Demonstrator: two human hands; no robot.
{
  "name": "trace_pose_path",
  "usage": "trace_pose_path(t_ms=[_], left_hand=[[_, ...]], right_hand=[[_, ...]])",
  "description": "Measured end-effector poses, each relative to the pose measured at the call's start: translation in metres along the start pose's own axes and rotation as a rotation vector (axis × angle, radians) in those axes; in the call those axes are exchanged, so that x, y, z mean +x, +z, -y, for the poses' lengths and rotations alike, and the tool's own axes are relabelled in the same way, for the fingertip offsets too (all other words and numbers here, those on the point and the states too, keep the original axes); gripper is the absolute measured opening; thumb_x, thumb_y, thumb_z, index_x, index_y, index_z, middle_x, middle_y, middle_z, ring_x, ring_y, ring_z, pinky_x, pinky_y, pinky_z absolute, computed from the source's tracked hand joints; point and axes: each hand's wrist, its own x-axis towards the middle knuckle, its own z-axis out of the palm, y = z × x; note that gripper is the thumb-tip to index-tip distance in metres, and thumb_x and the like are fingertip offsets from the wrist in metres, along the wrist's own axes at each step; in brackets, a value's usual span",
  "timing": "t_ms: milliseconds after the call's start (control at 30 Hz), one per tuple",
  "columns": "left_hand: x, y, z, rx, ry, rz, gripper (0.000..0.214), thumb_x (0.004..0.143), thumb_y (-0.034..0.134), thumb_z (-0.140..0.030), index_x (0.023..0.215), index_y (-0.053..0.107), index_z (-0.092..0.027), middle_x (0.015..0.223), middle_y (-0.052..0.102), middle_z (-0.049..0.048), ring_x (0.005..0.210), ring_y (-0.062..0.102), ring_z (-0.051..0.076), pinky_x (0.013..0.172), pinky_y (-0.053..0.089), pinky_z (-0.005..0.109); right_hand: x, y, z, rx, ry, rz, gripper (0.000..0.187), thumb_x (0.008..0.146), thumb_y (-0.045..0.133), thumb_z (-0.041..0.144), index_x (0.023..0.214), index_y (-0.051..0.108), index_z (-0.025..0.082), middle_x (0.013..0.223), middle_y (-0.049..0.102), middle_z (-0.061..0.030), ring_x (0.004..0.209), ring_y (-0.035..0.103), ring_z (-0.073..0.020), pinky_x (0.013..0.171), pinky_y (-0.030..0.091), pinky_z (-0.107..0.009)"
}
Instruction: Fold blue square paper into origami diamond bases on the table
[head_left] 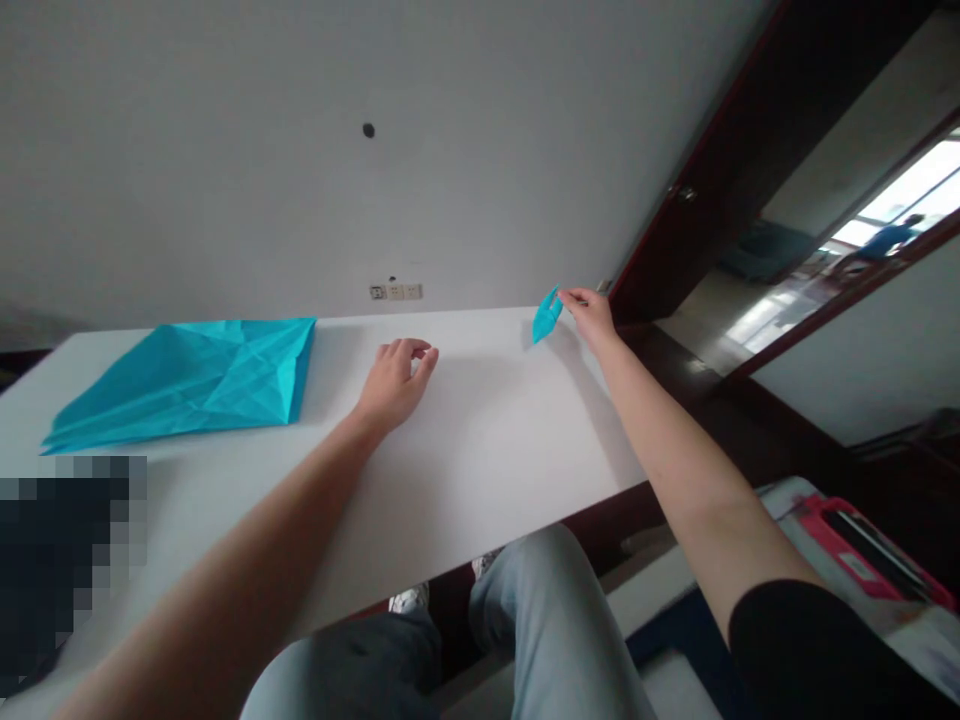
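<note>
My right hand is at the far right end of the white table. Its fingertips pinch the top corner of a small folded piece of turquoise paper, which hangs tilted just over the tabletop or touches it; I cannot tell which. My left hand rests on the table near the middle, fingers loosely curled, a small gap between thumb and forefinger, holding nothing. To its left, apart from it, lies a large creased sheet of turquoise paper, folded in layers.
A grey wall with sockets rises behind the table. Right of it are a dark door and a doorway, with a distant person in blue beyond. A pink box lies at lower right. A blurred dark shape fills the lower left.
</note>
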Motion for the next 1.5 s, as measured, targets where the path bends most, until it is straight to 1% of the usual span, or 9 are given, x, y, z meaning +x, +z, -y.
trace_pose_path(t_ms=[133,333,567,733,867,1033,1167,1333,1500], left_hand=[[-0.001,0.002,0.002,-0.046,-0.031,-0.012,0.055,0.113,0.053,-0.067,0.14,0.067,-0.022,0.137,0.081,0.0212,0.137,0.067,0.042,0.125,0.053,0.062],[-0.005,0.0,-0.003,-0.055,-0.055,0.003,0.065,0.112,0.053,-0.071,0.156,0.055,-0.022,0.142,0.078,0.0207,0.143,0.067,0.043,0.129,0.05,0.064],[-0.007,0.0,-0.002,-0.003,-0.041,0.007,0.07,0.113,0.052,-0.069,0.161,0.051,-0.019,0.141,0.078,0.0227,0.145,0.066,0.044,0.132,0.048,0.066],[-0.005,0.003,-0.004,0.142,0.019,-0.014,0.065,0.114,0.05,-0.062,0.161,0.053,-0.018,0.149,0.076,0.0231,0.147,0.062,0.045,0.134,0.046,0.065],[-0.013,0.001,-0.026,0.318,0.034,-0.028,0.048,0.115,0.053,-0.052,0.148,0.066,-0.019,0.152,0.074,0.0259,0.148,0.06,0.047,0.131,0.045,0.065],[-0.046,-0.025,-0.038,0.493,0.036,-0.108,0.049,0.115,0.059,-0.039,0.159,0.062,-0.017,0.171,0.063,0.0266,0.163,0.052,0.045,0.142,0.03,0.064],[-0.078,-0.056,-0.021,0.545,-0.149,-0.245,0.061,0.109,0.067,-0.031,0.166,0.056,-0.013,0.179,0.056,0.0292,0.172,0.046,0.046,0.146,0.027,0.063],[-0.087,-0.079,-0.006,0.5,-0.602,-0.481,0.072,0.11,0.066,-0.037,0.175,0.049,-0.009,0.182,0.054,0.0303,0.177,0.044,0.045,0.148,0.03,0.056],[-0.082,-0.086,-0.005,0.439,-0.795,-0.445,0.056,0.108,0.064,-0.028,0.16,0.065,-0.008,0.17,0.066,0.0315,0.166,0.056,0.046,0.14,0.038,0.057]], right_hand=[[0.017,-0.021,-0.016,-0.04,0.012,-0.02,0.022,0.091,0.087,0.042,0.089,0.077,0.022,0.098,0.085,-0.0081,0.1,0.075,-0.0254,0.108,0.061,-0.043],[0.037,-0.01,-0.039,-0.047,0.021,0.001,0.031,0.094,0.091,0.049,0.102,0.081,0.02,0.103,0.082,-0.0083,0.103,0.075,-0.0258,0.109,0.061,-0.043],[0.037,-0.035,-0.06,-0.022,-0.018,-0.245,0.037,0.106,0.071,0.054,0.126,0.071,0.023,0.133,0.078,-0.0153,0.12,0.072,-0.0285,0.114,0.058,-0.044],[-0.036,-0.054,-0.047,-0.09,-0.213,-0.137,0.039,0.103,0.067,0.062,0.121,0.065,0.027,0.105,0.073,-0.0083,0.098,0.068,-0.0292,0.099,0.058,-0.047],[-0.134,-0.02,-0.011,-0.236,-0.494,0.355,0.048,0.103,0.074,0.061,0.14,0.072,0.031,0.124,0.079,-0.013,0.108,0.073,-0.0351,0.107,0.056,-0.057],[-0.205,0.013,0.013,-0.251,-0.541,0.389,0.06,0.104,0.074,0.063,0.15,0.068,0.025,0.141,0.074,-0.023,0.128,0.073,-0.0457,0.114,0.057,-0.064],[-0.201,0.023,0.008,-0.285,-0.542,0.34,0.043,0.104,0.071,0.055,0.134,0.071,0.024,0.128,0.076,-0.0215,0.119,0.073,-0.0452,0.11,0.057,-0.065],[-0.196,0.027,0.015,-0.454,-0.474,0.395,0.046,0.102,0.076,0.058,0.132,0.072,0.023,0.138,0.076,-0.0241,0.127,0.069,-0.0482,0.112,0.056,-0.065],[-0.198,0.026,0.022,-0.49,-0.431,0.424,0.048,0.105,0.073,0.062,0.133,0.073,0.022,0.131,0.077,-0.0221,0.126,0.069,-0.0446,0.114,0.054,-0.059]])
